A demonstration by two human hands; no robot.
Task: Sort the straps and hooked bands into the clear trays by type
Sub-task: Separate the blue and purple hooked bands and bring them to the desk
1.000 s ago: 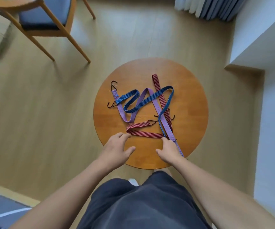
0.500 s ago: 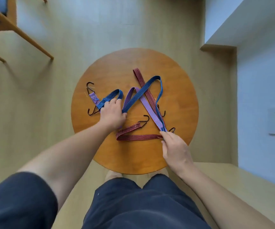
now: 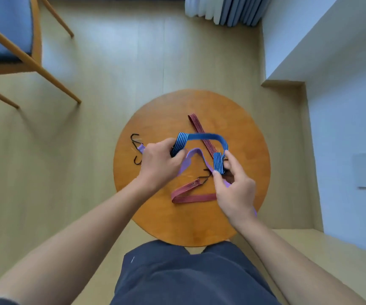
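Three flat elastic bands with black hooks lie tangled on a round wooden table point(image 3: 248, 137). My left hand point(image 3: 159, 164) grips one end of the blue striped band point(image 3: 201, 136), and my right hand point(image 3: 236, 188) pinches its other end, so the band arches above the table between them. Under the blue arch lies a purple band point(image 3: 194, 154); its black hooks point(image 3: 135, 148) show at the table's left. A dark red band point(image 3: 196, 197) lies bent at the front and runs toward the back point(image 3: 196, 124). No clear trays are in view.
A wooden chair with a blue seat point(image 3: 6, 40) stands at the back left on the wood floor. A white wall corner point(image 3: 309, 62) and folded panels point(image 3: 226, 9) sit at the back right. My lap in dark shorts point(image 3: 188, 276) is at the table's front edge.
Both hands have taken hold of the blue band's ends and lifted it off the table into an arch. The view has shifted.
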